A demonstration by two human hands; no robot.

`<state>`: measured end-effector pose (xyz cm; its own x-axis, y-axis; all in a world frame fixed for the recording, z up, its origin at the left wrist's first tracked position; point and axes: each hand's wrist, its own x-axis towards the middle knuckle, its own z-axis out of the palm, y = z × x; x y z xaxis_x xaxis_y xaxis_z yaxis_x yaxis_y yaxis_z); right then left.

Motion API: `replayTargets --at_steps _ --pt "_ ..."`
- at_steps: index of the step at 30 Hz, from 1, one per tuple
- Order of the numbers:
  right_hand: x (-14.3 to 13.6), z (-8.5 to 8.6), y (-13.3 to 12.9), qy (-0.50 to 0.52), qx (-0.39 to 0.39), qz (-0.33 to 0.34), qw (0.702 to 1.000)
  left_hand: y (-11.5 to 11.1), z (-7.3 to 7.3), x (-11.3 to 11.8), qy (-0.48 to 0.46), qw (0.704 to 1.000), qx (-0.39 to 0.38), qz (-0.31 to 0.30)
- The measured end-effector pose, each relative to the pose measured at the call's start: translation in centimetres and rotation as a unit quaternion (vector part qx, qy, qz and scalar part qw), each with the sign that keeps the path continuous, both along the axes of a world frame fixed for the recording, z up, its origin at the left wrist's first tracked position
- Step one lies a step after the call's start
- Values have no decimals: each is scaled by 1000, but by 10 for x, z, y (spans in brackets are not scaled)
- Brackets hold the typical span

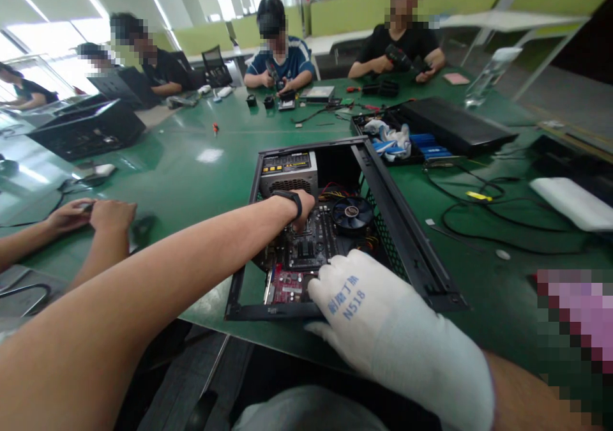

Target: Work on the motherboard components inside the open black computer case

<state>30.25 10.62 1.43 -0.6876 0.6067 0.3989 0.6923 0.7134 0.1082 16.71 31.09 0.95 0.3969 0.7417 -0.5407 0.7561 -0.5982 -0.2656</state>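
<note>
A black computer case [407,239] lies open in front of me on the green table. My bare left hand [305,209], with a black band at the wrist, reaches down into it over the motherboard [306,251]. Its fingers are drawn together and partly hidden; what they hold, if anything, does not show. Above that hand sits the power supply [288,172], and a round black fan [352,214] is to its right. My right hand [354,300], in a white glove, grips the near edge of the case beside a red circuit board [290,285].
Another person's hands [108,217] are close on my left. To the right lie loose black cables [460,226] and a white object [572,201]. Gloves [393,140] rest behind the case. A bottle [491,76] stands farther back, and several people work around the table.
</note>
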Motion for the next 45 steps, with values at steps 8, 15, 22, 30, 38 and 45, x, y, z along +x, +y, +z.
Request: replayTargets --at_steps 8,15,22,30,38,45 --pt "-1 3 -1 -1 -3 4 1000 0 2 0 -3 1000 -8 12" --pt "1 -5 -2 9 29 7 1000 1 1 -1 -8 1000 -11 13" --pt "3 -8 -7 1 85 1 996 5 -5 -5 -32 999 -16 28" --pt "2 -6 -1 48 78 10 996 6 -7 -5 -26 999 -17 26" --pt "2 -8 -3 47 50 6 998 4 -3 -4 -33 999 -17 31" --pt "2 -10 -4 24 35 0 999 4 -4 -6 -43 998 -12 39"
